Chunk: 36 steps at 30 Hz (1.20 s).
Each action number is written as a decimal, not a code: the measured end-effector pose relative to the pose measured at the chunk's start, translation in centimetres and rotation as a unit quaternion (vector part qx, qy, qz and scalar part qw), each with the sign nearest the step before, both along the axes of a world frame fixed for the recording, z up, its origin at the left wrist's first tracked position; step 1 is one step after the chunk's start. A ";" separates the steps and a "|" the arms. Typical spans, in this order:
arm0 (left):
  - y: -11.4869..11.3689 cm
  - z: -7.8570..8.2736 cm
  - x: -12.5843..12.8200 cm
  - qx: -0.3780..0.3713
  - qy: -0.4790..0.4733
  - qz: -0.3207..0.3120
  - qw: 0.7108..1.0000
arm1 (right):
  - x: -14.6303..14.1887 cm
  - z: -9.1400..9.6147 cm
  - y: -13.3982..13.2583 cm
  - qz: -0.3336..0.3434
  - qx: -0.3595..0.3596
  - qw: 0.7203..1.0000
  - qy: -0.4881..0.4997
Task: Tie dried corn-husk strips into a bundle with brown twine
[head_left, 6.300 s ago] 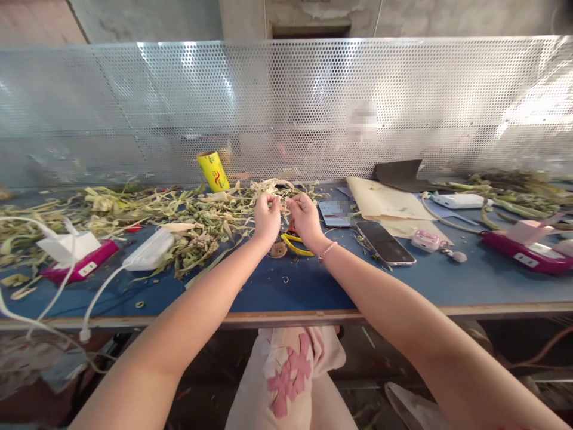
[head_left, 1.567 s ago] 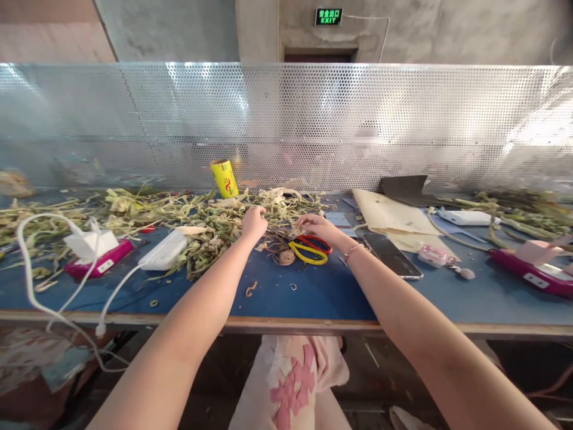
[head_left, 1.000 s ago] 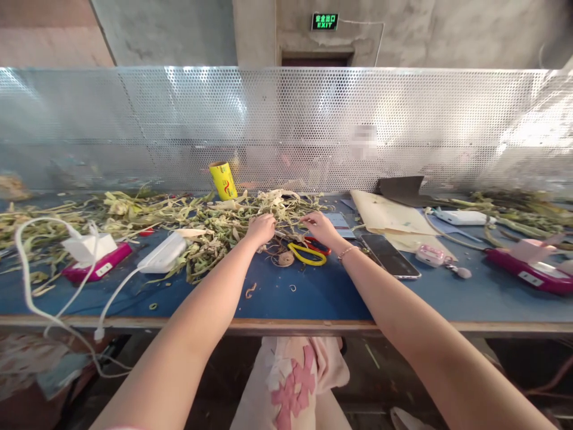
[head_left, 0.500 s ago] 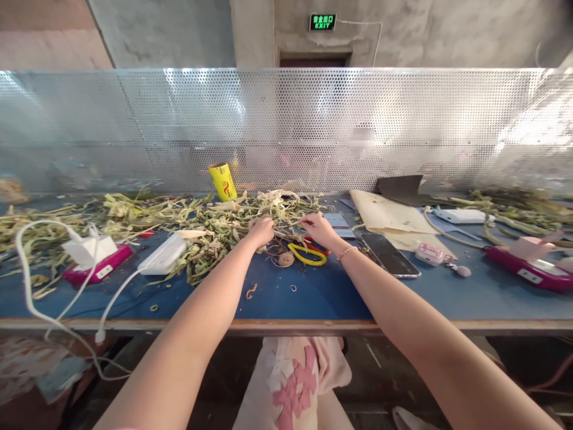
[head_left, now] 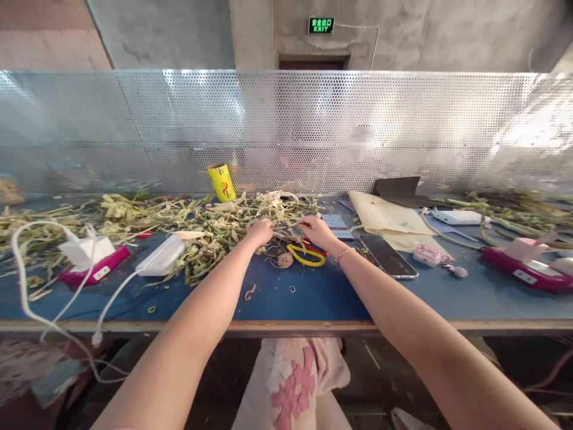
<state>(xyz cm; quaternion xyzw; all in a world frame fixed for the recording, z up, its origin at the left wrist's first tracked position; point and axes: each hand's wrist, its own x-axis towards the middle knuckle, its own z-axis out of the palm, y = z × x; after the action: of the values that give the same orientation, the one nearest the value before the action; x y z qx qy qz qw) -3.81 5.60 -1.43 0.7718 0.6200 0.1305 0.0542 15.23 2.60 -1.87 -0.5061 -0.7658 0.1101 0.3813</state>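
Observation:
My left hand (head_left: 261, 231) rests closed on the near edge of a heap of dry green and pale plant stems (head_left: 210, 222) on the blue bench. Its fingers are curled round some stems. My right hand (head_left: 316, 230) reaches beside it, fingers pinched on a thin stem at the heap's right end. Just in front of both hands lie scissors with a yellow handle (head_left: 308, 255) and a small coil of brown twine (head_left: 282, 260).
A yellow roll (head_left: 221, 182) stands by the perforated metal screen (head_left: 286, 128). A phone (head_left: 387, 255), brown paper (head_left: 388, 216), a pink case (head_left: 427, 255) and magenta devices (head_left: 521, 267) lie right. A white charger (head_left: 156, 255) with cables and another magenta device (head_left: 94, 267) lie left.
Both hands came down from working something raised between them to the stem heap. Over the last second they shifted only slightly, staying on the stems.

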 end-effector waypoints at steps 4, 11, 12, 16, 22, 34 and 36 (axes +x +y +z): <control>-0.1 0.7 -0.2 0.023 -0.062 0.021 0.998 | 0.0 0.0 0.1 0.002 0.001 1.000 0.009; -1.1 2.6 0.1 0.037 -0.289 -0.019 0.956 | 0.1 0.0 0.4 -0.009 0.057 0.996 0.072; -1.5 2.8 0.4 0.036 -0.307 -0.038 0.950 | 0.0 0.1 0.3 -0.003 0.070 0.993 0.090; -2.8 3.2 1.4 0.022 -0.325 -0.104 0.940 | -0.1 0.5 0.0 0.047 0.109 0.984 0.130; -3.7 3.3 2.2 0.000 -0.309 -0.132 0.942 | -0.2 0.6 -0.2 0.095 0.108 0.986 0.086; -2.9 1.2 2.9 -0.010 -0.410 -0.134 0.902 | -0.8 0.3 0.0 0.063 -0.005 0.975 0.211; -2.8 1.3 2.9 -0.004 -0.403 -0.140 0.904 | -0.8 0.2 0.1 0.060 -0.021 0.971 0.230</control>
<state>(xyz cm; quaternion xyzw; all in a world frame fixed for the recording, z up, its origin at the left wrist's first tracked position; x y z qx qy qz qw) -0.94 2.77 -0.18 0.7321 0.4311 0.4187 0.3206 14.42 2.71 -1.69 -0.4281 -0.6840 0.2619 0.5294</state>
